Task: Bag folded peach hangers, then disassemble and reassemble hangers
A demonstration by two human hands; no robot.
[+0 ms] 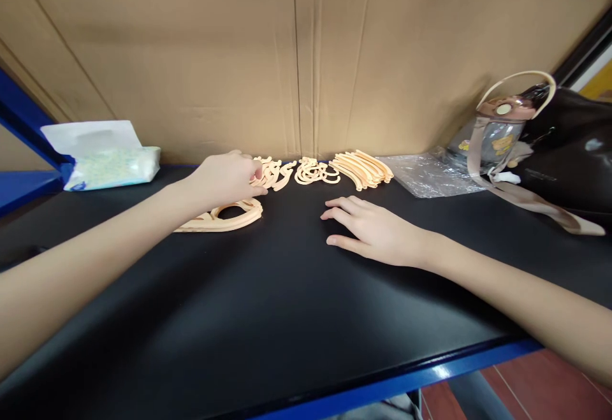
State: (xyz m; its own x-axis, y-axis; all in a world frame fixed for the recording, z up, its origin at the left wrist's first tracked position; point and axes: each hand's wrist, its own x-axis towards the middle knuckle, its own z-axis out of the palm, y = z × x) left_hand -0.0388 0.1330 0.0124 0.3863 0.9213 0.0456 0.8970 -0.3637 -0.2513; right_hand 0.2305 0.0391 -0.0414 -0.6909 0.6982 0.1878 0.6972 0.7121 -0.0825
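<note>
My left hand reaches over the left pile of small curved beige plastic pieces, thumb apart from the bent fingers. Part of that pile is hidden behind it, and I see nothing held. Below this hand lies a stack of beige hangers, partly covered by my wrist. My right hand is palm down low over the black tabletop, fingers spread, holding nothing. Beyond it are beige hook-shaped pieces and a pile of long curved beige arms.
A tissue pack sits at the back left. At the right are a clear plastic bag, a strapped water bottle and a black bag. Cardboard stands behind the table; a blue edge runs along its front.
</note>
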